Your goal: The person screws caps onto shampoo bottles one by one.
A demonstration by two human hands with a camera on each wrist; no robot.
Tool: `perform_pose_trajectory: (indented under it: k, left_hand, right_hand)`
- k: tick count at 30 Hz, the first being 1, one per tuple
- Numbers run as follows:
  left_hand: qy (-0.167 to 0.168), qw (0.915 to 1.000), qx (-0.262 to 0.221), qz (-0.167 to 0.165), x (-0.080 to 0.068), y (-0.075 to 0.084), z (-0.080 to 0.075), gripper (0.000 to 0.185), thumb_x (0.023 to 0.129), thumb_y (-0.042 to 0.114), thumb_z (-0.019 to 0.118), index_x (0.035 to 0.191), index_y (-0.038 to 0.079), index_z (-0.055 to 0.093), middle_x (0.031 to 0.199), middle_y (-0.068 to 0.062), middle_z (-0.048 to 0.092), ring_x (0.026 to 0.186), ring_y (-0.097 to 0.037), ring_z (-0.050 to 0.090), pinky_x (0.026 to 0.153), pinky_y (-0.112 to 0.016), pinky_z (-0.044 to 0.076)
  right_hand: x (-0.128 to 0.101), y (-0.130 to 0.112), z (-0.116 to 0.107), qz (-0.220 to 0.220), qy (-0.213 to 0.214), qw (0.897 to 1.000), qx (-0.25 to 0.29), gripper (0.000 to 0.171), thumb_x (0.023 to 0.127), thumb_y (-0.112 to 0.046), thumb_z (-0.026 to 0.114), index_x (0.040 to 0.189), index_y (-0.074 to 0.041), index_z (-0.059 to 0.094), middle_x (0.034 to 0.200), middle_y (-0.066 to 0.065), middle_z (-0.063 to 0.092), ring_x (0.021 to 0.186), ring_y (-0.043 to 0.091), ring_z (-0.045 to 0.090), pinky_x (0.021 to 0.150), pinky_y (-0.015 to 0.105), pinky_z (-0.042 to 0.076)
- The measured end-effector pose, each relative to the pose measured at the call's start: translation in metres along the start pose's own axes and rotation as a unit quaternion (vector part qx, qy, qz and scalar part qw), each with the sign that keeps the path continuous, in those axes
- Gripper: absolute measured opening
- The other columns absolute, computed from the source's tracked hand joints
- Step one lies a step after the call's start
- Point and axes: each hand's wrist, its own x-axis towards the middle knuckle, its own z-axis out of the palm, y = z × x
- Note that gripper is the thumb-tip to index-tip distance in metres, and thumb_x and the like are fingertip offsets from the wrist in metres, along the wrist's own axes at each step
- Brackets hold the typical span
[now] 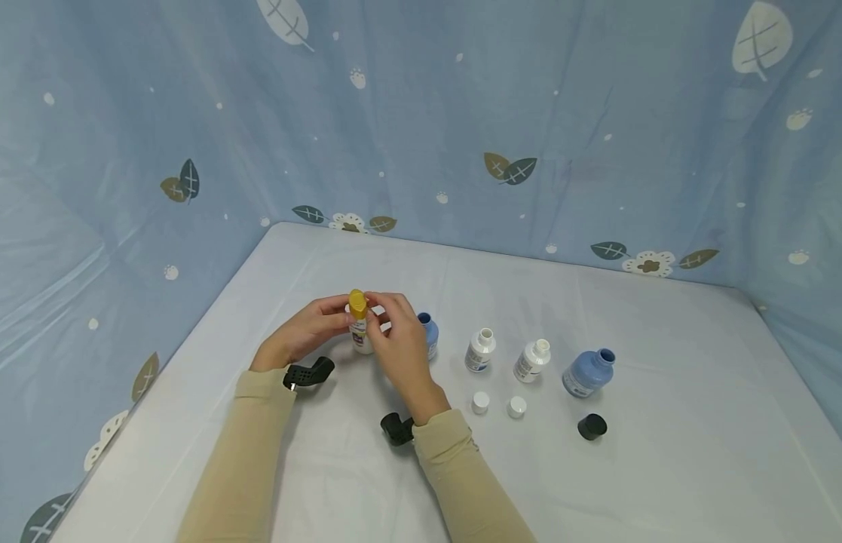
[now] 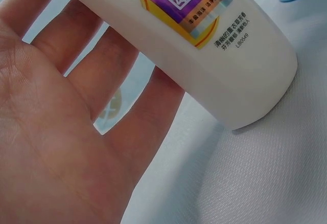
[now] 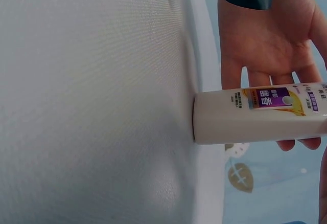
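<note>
A white bottle [image 1: 359, 333] with a purple and yellow label and a yellow cap [image 1: 356, 303] stands upright on the table. My left hand [image 1: 310, 326] grips it from the left; in the right wrist view, its fingers pass behind the bottle [image 3: 225, 124] and the tips show on the far side. From the right, my right hand [image 1: 402, 343] pinches at the cap with thumb and forefinger. The left wrist view shows the bottle's lower part [image 2: 235, 75] beside the left palm [image 2: 56, 137]. Only a sliver of the right hand appears in the right wrist view.
An uncapped blue bottle [image 1: 430, 333] is partly hidden by my right hand. Farther right stand two uncapped white bottles [image 1: 479, 353] [image 1: 531, 363] and another blue bottle [image 1: 586, 375]. Two white caps [image 1: 480, 402] [image 1: 517, 407] and a black cap [image 1: 592, 427] lie before them. Patterned blue cloth [image 1: 421, 121] hangs behind.
</note>
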Motion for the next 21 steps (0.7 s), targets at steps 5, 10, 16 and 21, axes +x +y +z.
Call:
perform_pose_trajectory:
  k: [5, 10, 16, 21]
  left_hand:
    - [0.002, 1.0000, 0.000, 0.002, 0.0002, 0.0014, 0.0002, 0.041, 0.090, 0.014, 0.050, 0.128, -0.001, 0.044, 0.130, -0.007, 0.044, 0.119, -0.019, 0.040, 0.100, -0.047, 0.025]
    - [0.001, 1.0000, -0.004, 0.001, -0.0003, 0.0012, 0.0008, 0.037, 0.091, 0.013, 0.050, 0.125, -0.001, 0.047, 0.126, -0.005, 0.048, 0.117, -0.018, 0.042, 0.100, -0.046, 0.026]
    - [-0.005, 0.9999, -0.001, 0.010, -0.0001, 0.0007, 0.0016, 0.036, 0.091, 0.012, 0.050, 0.125, 0.000, 0.047, 0.122, -0.004, 0.051, 0.115, -0.018, 0.044, 0.099, -0.047, 0.027]
    - [-0.008, 0.9999, 0.008, 0.012, 0.0008, 0.0010, 0.0018, 0.040, 0.089, 0.015, 0.054, 0.125, -0.001, 0.047, 0.122, -0.006, 0.051, 0.114, -0.020, 0.044, 0.099, -0.048, 0.027]
  right_hand:
    - [0.0006, -0.0001, -0.0002, 0.001, -0.004, 1.000, 0.001, 0.032, 0.087, -0.018, 0.056, 0.119, -0.016, 0.056, 0.110, -0.006, 0.052, 0.078, 0.003, 0.053, 0.061, 0.016, 0.045]
    - [0.0002, -0.0001, -0.0006, -0.002, -0.007, 1.000, 0.003, 0.035, 0.087, -0.020, 0.057, 0.122, -0.017, 0.054, 0.119, -0.007, 0.051, 0.075, 0.003, 0.053, 0.061, 0.015, 0.045]
    - [0.0002, -0.0004, -0.0005, -0.010, -0.009, 1.000, 0.000, 0.042, 0.085, -0.021, 0.061, 0.126, -0.017, 0.050, 0.123, -0.006, 0.050, 0.072, 0.003, 0.054, 0.059, 0.014, 0.045]
    - [0.0006, -0.0003, -0.0004, -0.018, -0.005, 1.000, 0.002, 0.039, 0.085, -0.021, 0.062, 0.122, -0.015, 0.053, 0.118, -0.005, 0.053, 0.072, 0.003, 0.054, 0.059, 0.014, 0.045]
